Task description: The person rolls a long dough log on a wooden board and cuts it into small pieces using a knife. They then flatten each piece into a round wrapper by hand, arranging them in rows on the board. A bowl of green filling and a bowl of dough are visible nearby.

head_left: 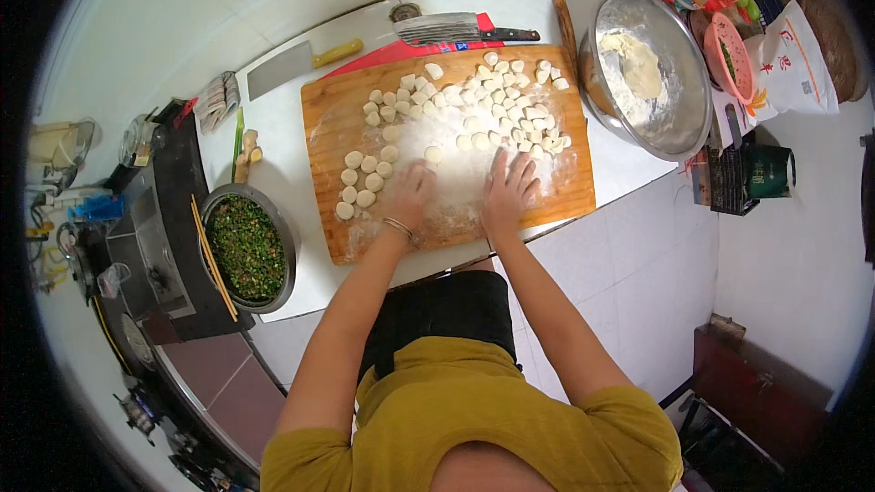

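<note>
From head height, the single fisheye view looks steeply down past the near edge of the tabletop, high enough to include its far edge.

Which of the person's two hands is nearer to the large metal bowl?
Right. The right hand is over the wooden board, left of the large metal bowl and closer to the body; the left hand is over the same board, farther left.

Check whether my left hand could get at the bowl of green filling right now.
Likely yes: only low dough rounds lie between the left hand and the bowl, and the chopsticks rest along its far side, leaving the near side free.
</note>
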Action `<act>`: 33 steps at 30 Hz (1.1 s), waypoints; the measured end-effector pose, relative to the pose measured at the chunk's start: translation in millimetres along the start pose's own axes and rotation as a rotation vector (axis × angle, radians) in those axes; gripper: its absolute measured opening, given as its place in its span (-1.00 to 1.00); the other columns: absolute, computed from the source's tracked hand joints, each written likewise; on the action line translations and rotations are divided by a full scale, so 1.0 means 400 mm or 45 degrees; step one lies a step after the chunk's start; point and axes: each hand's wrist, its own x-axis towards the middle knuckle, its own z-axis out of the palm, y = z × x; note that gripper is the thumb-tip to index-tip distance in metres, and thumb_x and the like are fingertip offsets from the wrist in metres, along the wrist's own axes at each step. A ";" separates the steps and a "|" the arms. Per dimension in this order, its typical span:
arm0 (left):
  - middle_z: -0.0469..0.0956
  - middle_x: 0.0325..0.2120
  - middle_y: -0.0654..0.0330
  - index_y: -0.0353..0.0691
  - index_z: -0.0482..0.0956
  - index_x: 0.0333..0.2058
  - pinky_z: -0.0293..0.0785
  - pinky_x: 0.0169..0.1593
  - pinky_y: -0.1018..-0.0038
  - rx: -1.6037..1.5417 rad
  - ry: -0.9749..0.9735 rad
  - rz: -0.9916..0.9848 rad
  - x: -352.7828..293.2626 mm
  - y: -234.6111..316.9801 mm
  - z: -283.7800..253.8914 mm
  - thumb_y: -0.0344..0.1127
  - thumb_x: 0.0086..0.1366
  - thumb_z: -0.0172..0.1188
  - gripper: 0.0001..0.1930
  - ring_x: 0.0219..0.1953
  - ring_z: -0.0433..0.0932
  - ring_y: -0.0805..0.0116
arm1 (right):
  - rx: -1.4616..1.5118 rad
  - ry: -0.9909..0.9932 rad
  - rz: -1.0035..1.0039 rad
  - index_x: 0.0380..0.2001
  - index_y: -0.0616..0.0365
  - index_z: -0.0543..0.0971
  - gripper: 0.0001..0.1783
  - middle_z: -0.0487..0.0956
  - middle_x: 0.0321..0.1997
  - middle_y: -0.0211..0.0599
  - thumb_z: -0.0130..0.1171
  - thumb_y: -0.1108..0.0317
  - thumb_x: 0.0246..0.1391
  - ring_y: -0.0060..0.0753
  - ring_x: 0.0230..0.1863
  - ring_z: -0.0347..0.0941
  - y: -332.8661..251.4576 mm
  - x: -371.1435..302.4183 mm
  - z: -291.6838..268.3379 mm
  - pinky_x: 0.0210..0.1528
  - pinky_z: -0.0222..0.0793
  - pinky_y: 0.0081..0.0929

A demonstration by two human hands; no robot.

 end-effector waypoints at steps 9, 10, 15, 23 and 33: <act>0.42 -0.01 0.05 -0.23 0.46 -0.10 0.35 0.08 0.20 0.157 0.144 -0.306 0.041 0.044 -0.022 -0.40 0.15 0.07 -0.70 0.07 0.38 0.03 | 0.583 -0.030 -0.121 0.24 0.30 0.19 -0.28 0.04 0.35 0.31 0.10 0.16 0.07 0.28 0.37 -0.06 -0.175 0.134 0.015 0.37 -0.20 0.15; 0.42 0.00 0.04 -0.23 0.46 -0.10 0.34 0.09 0.18 0.217 0.173 -0.301 0.041 0.054 -0.033 -0.39 0.15 0.08 -0.70 0.07 0.38 0.02 | 0.606 -0.080 -0.205 0.22 0.28 0.23 -0.30 0.07 0.35 0.26 0.10 0.16 0.07 0.23 0.36 -0.02 -0.170 0.138 -0.013 0.37 -0.17 0.11; 0.42 -0.02 0.05 -0.21 0.45 -0.06 0.34 0.07 0.15 -0.125 0.055 -0.260 0.101 0.117 -0.017 -0.30 0.16 0.11 -0.65 0.03 0.39 0.02 | 0.391 0.193 0.080 0.10 0.18 0.36 -0.44 0.38 0.04 0.04 0.18 0.38 -0.03 0.12 0.06 0.29 0.029 0.130 -0.134 0.11 0.21 -0.05; 0.43 -0.06 0.07 -0.17 0.46 -0.08 0.39 0.02 0.24 -0.282 -0.226 -0.311 0.336 0.271 0.117 -0.28 0.13 0.20 -0.65 -0.05 0.42 0.05 | 0.451 0.068 0.065 -0.20 0.17 0.42 -0.66 0.42 -0.12 0.01 0.20 0.47 -0.12 0.11 -0.16 0.42 0.170 0.148 -0.049 -0.20 0.37 -0.08; 0.44 -0.26 0.03 -0.20 0.48 -0.11 0.43 -0.12 0.26 -0.751 0.042 -0.373 0.100 0.211 0.054 -0.48 0.06 0.22 -0.64 -0.18 0.45 -0.02 | 0.693 -0.214 -0.370 -0.25 0.15 0.46 -0.73 0.45 -0.31 -0.09 0.16 0.51 -0.12 0.02 -0.27 0.45 0.132 0.054 -0.141 -0.29 0.41 -0.20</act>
